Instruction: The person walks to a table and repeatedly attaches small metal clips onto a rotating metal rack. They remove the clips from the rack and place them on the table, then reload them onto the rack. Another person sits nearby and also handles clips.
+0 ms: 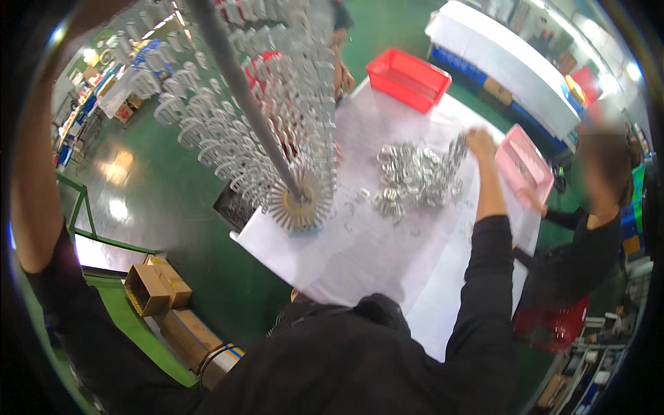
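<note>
My right hand [481, 142] reaches far over a table covered in white sheeting [360, 263] and closes on a bunch of shiny metal rings at the right edge of a loose pile of rings [411, 181]. My left forearm [31, 173] rises along the left rim; its hand at the top is lost in the dark rim, so its grip cannot be made out. Between the arms stands a tall rack with a grey pole [242, 90] and a round finned base [299, 204], hung with several rows of the same metal pieces.
A red bin [408, 79] sits at the table's far end and a pink basket [523, 166] at its right, touched by a co-worker [588, 235] in black. A dark tray [232, 204] and cardboard boxes [155, 283] are on the left, above a green floor [173, 173].
</note>
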The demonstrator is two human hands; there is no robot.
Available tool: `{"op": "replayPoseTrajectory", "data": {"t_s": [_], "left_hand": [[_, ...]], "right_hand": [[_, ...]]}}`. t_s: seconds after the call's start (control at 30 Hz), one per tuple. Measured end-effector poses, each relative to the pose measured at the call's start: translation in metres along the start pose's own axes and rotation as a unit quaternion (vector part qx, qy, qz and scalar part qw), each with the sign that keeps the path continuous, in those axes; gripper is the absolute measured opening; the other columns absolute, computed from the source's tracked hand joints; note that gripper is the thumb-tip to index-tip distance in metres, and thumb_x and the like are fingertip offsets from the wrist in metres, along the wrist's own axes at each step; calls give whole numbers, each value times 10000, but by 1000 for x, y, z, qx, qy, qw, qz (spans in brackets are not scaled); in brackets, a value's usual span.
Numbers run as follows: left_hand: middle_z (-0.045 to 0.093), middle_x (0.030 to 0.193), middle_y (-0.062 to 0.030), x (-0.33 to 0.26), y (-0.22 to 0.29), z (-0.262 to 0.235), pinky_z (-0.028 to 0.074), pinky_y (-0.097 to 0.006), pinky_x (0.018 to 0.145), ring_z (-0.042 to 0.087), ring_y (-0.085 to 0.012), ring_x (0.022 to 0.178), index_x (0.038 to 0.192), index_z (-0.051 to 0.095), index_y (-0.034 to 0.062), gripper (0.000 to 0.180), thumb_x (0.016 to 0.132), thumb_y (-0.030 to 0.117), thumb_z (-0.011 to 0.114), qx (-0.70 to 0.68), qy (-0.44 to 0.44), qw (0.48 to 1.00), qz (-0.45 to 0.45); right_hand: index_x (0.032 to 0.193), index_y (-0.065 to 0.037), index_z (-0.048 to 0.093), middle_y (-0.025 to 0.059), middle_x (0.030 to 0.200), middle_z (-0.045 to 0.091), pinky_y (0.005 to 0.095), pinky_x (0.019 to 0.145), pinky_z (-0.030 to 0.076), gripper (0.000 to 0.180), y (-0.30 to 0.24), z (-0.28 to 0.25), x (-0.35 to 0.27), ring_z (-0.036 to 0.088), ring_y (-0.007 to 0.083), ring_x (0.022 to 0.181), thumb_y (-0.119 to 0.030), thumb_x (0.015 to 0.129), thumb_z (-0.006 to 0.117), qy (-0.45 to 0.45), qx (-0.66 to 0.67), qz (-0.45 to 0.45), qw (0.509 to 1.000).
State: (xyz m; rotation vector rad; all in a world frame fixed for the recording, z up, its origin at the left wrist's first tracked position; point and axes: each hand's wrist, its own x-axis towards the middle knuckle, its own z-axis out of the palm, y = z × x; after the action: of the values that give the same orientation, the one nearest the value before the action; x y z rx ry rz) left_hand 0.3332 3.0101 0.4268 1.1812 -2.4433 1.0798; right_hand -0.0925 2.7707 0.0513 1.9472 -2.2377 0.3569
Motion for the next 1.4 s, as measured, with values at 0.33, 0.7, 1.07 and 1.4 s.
{"op": "replayPoseTrajectory", "data": {"t_s": [0.33,0.7,1.07,1.4], "left_hand": [[567,1139,-271,26,-21,-25,492,-383,897,602,-327,998,1273,400,-83,522,844,196,502,-136,-217,967,3],[620,947,-246,34,-2,-20,500,-409,781,620,-363,848,1044,592,-41,363,705,-36,460,-119,-185,971,-90],[565,1169,-211,7,-28,-2,468,-387,890,574,-338,1012,1153,561,-30,436,725,-33,482,-136,-73,988,15],[568,1156,-202,-4,-12,-15,431,-390,933,550,-332,1063,1154,551,4,406,754,-38,494,-165,-66,984,22]], "right_hand": [[1016,-88,651,129,927,620,387,838,456,226,-126,-150,-45,584,292,940,-172,808,621,258,293,-168,905],[887,-35,700,71,769,602,288,644,387,256,-276,-321,-93,503,130,696,-270,799,646,149,519,-295,788],[890,13,695,19,810,646,245,620,327,274,-209,-297,-65,405,70,623,-246,813,656,-205,729,-236,608],[864,-52,713,98,707,625,321,635,426,220,-277,-317,-100,564,198,630,-235,746,688,211,559,-307,741]]}}
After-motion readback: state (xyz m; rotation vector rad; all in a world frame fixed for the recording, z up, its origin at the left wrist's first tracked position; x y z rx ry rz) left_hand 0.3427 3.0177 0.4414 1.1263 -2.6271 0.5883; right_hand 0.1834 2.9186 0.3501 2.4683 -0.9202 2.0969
